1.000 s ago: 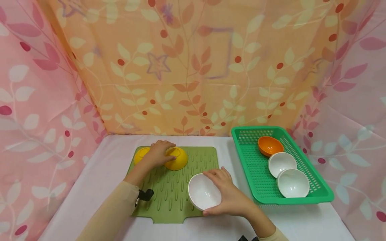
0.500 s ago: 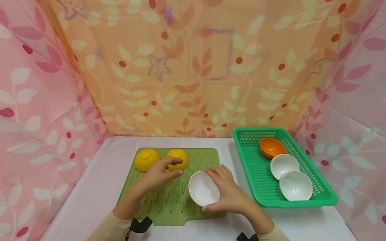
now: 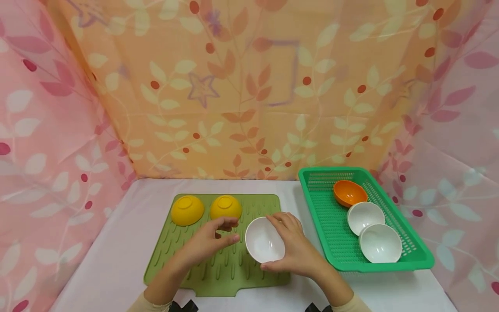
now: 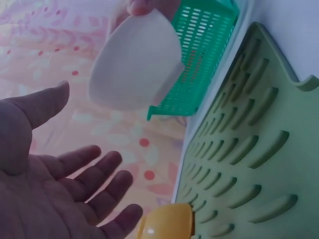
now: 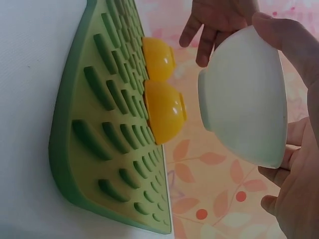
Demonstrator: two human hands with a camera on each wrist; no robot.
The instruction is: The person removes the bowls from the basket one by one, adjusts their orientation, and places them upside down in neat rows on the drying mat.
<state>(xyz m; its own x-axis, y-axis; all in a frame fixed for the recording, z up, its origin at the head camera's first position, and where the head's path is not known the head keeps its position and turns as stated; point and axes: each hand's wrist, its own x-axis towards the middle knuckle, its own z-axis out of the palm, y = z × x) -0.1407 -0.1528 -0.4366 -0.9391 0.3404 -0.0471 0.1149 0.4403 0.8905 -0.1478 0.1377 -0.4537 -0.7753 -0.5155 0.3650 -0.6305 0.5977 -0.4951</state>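
My right hand (image 3: 294, 247) grips a white bowl (image 3: 265, 239) by its rim, thumb at the near side and fingers at the far side. The bowl is held above the green drying mat (image 3: 218, 277), its mouth tilted up toward the head camera. Just left of it, my left hand (image 3: 208, 240) hovers with fingers apart and nothing in it; the left wrist view shows its fingers (image 4: 94, 174) spread, with a gap to the bowl. Two yellow bowls (image 3: 187, 211) (image 3: 226, 207) sit upside down side by side at the mat's back left.
On the right stands a green plastic basket (image 3: 317, 225) with an orange bowl (image 3: 349, 193) and two white bowls (image 3: 365, 216) (image 3: 380, 243) inside. White cloth (image 3: 105, 268) covers the table. Patterned curtains (image 3: 234, 86) close off the back and both sides.
My left hand has come away from the yellow bowls, moving toward me and right, to beside the white bowl. The right hand keeps its grip on the white bowl, nearly in place.
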